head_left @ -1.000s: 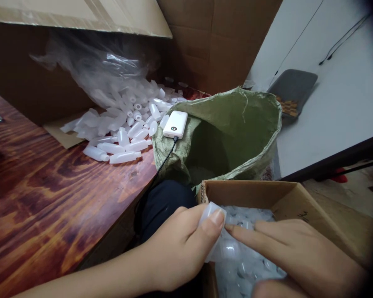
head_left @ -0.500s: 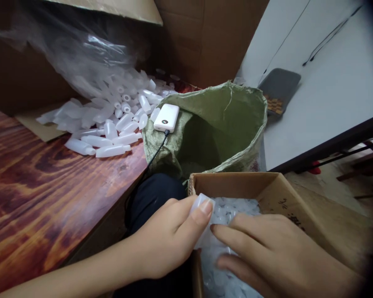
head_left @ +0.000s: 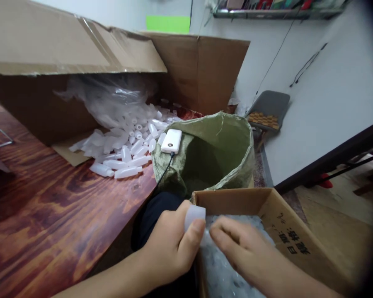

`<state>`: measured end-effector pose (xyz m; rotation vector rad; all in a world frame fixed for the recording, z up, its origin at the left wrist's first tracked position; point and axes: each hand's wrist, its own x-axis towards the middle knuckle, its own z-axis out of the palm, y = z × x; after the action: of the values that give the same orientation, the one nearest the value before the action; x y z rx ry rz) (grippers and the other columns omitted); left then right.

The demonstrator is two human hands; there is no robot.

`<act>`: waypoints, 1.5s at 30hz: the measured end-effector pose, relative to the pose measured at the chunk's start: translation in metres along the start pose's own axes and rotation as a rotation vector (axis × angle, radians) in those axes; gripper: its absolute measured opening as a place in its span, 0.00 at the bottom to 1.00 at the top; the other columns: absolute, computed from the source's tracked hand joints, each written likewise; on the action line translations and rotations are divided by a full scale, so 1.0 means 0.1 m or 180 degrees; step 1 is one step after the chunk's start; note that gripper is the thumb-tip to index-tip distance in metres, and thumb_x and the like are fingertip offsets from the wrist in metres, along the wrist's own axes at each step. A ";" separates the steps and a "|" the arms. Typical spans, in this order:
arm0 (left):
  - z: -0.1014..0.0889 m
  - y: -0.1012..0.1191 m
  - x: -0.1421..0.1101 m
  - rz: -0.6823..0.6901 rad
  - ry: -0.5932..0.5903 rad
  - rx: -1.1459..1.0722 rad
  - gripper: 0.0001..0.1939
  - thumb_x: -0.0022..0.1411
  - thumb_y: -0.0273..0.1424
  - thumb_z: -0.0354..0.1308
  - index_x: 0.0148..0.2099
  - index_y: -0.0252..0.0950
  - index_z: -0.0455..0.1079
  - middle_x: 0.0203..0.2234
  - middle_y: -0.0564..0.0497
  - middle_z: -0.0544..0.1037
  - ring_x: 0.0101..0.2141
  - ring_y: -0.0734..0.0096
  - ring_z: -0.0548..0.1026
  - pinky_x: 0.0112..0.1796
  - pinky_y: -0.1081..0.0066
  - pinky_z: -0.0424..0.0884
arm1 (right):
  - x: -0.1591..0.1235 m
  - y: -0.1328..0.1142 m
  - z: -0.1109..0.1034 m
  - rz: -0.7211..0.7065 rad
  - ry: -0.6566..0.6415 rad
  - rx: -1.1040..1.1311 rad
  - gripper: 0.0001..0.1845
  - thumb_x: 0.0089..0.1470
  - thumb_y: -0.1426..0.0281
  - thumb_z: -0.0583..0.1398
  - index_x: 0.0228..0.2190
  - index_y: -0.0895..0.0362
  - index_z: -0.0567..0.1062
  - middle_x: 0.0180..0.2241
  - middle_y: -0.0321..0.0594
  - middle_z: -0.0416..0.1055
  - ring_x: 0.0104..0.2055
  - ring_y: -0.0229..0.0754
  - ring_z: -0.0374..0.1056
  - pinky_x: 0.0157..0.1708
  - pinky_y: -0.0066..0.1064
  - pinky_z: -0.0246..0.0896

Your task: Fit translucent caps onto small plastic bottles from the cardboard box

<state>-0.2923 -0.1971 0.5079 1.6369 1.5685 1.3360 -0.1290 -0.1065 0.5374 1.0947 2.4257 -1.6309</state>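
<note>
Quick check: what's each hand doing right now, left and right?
Left hand: closed around a small translucent bottle.
Right hand: fingertips at the bottle's lower end, over the small cardboard box; grip cannot be told.

green sack (head_left: 224, 140), white bottles (head_left: 127, 149), brown box (head_left: 286, 231)

A white power bank (head_left: 171, 141) lay on the folded rim of a green woven sack (head_left: 233, 136), its black cable (head_left: 163, 171) trailing down. Just beside it, white plastic bottles (head_left: 124, 149) spilled from a large cardboard carton (head_left: 81, 49) onto the wooden table (head_left: 49, 215).
</note>
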 end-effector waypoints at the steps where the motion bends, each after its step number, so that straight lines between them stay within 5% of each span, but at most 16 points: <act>1: -0.05 0.01 0.08 0.0118 0.0264 0.0111 0.21 0.70 0.45 0.38 0.32 0.37 0.58 0.21 0.56 0.63 0.21 0.74 0.62 0.24 0.71 0.54 | 0.00 -0.06 -0.03 0.0240 -0.0041 0.0599 0.19 0.62 0.54 0.52 0.26 0.55 0.62 0.20 0.28 0.56 0.19 0.31 0.51 0.18 0.27 0.44; 5: -0.14 0.00 0.76 0.0021 0.1427 0.0583 0.19 0.69 0.47 0.41 0.33 0.38 0.59 0.23 0.54 0.64 0.26 0.69 0.64 0.30 0.69 0.58 | 0.01 -0.28 -0.12 0.0572 -0.0141 0.2504 0.05 0.57 0.69 0.56 0.30 0.56 0.65 0.24 0.28 0.58 0.20 0.28 0.52 0.17 0.20 0.45; 10: 0.12 -0.27 1.45 -0.0130 0.1122 0.0502 0.16 0.68 0.40 0.48 0.28 0.38 0.57 0.27 0.52 0.64 0.34 0.66 0.67 0.38 0.68 0.62 | 0.06 -0.22 -0.10 0.1053 0.0163 0.2995 0.08 0.49 0.82 0.55 0.30 0.58 0.65 0.28 0.32 0.64 0.24 0.28 0.62 0.20 0.18 0.55; 12: 0.23 -0.33 1.42 -0.0256 0.1022 0.0331 0.20 0.69 0.44 0.43 0.28 0.39 0.55 0.23 0.54 0.63 0.28 0.69 0.66 0.33 0.69 0.62 | 0.07 -0.12 -0.10 0.1204 0.0094 0.3034 0.03 0.56 0.74 0.58 0.31 0.58 0.65 0.27 0.34 0.66 0.20 0.27 0.61 0.16 0.16 0.49; 14: 0.30 -0.29 1.25 -0.0350 0.0913 0.0117 0.22 0.70 0.48 0.41 0.29 0.39 0.54 0.21 0.56 0.63 0.25 0.73 0.64 0.29 0.72 0.60 | 0.09 -0.02 -0.11 0.1200 -0.0054 0.2963 0.13 0.61 0.62 0.57 0.31 0.59 0.67 0.25 0.36 0.69 0.14 0.24 0.54 0.12 0.16 0.38; 16: 0.32 -0.19 1.05 -0.0407 0.0838 -0.0073 0.22 0.69 0.50 0.41 0.30 0.38 0.56 0.22 0.57 0.65 0.25 0.75 0.65 0.28 0.74 0.61 | 0.11 0.04 -0.13 0.1069 0.0002 0.2933 0.17 0.62 0.59 0.54 0.29 0.60 0.68 0.24 0.37 0.68 0.12 0.24 0.49 0.11 0.18 0.34; 20: 0.31 -0.02 0.70 -0.0657 0.0523 -0.0639 0.20 0.66 0.50 0.49 0.34 0.37 0.59 0.23 0.57 0.68 0.23 0.77 0.67 0.25 0.76 0.63 | 0.16 0.09 -0.26 0.0767 0.0372 0.3148 0.04 0.51 0.77 0.55 0.29 0.61 0.70 0.27 0.35 0.66 0.21 0.28 0.59 0.18 0.20 0.52; 23: 0.29 -0.05 0.56 -0.0854 0.0169 -0.1076 0.17 0.64 0.46 0.55 0.40 0.37 0.61 0.26 0.55 0.73 0.25 0.74 0.72 0.26 0.75 0.66 | 0.18 0.10 -0.40 0.0551 0.0360 0.2984 0.01 0.51 0.77 0.58 0.29 0.61 0.70 0.27 0.35 0.66 0.23 0.28 0.60 0.21 0.19 0.56; 28: 0.25 -0.15 0.47 -0.0588 -0.0075 -0.0481 0.13 0.62 0.41 0.59 0.41 0.36 0.67 0.30 0.53 0.75 0.30 0.72 0.73 0.30 0.74 0.66 | 0.21 0.19 -0.53 0.0260 0.0508 0.2102 0.20 0.59 0.54 0.57 0.31 0.60 0.70 0.24 0.32 0.66 0.15 0.24 0.47 0.14 0.21 0.38; 32: 0.23 -0.16 0.46 -0.0465 -0.0172 -0.0462 0.12 0.65 0.39 0.56 0.44 0.37 0.66 0.35 0.51 0.77 0.35 0.70 0.75 0.35 0.72 0.68 | 0.24 0.23 -0.55 0.0301 0.0800 0.1577 0.26 0.60 0.49 0.54 0.35 0.61 0.72 0.19 0.28 0.57 0.17 0.27 0.44 0.16 0.23 0.36; 39: 0.23 -0.18 0.45 -0.0511 -0.0217 -0.0660 0.14 0.67 0.43 0.52 0.43 0.37 0.64 0.29 0.51 0.78 0.30 0.70 0.75 0.29 0.72 0.66 | 0.13 0.18 -0.59 0.0023 0.0595 0.0521 0.22 0.63 0.53 0.52 0.50 0.53 0.70 0.28 0.34 0.65 0.25 0.34 0.60 0.21 0.25 0.52; 45: 0.18 -0.17 0.52 -0.0601 -0.0451 -0.0862 0.18 0.67 0.46 0.49 0.37 0.35 0.66 0.24 0.53 0.75 0.26 0.73 0.73 0.28 0.74 0.64 | 0.03 0.21 -0.55 -0.1171 0.1470 -0.0617 0.10 0.59 0.64 0.61 0.42 0.51 0.69 0.38 0.38 0.73 0.40 0.41 0.72 0.38 0.31 0.69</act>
<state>-0.2919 -0.1400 0.5012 1.3527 1.3564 1.2428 -0.0999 -0.0553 0.5447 1.1506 3.1647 -1.2782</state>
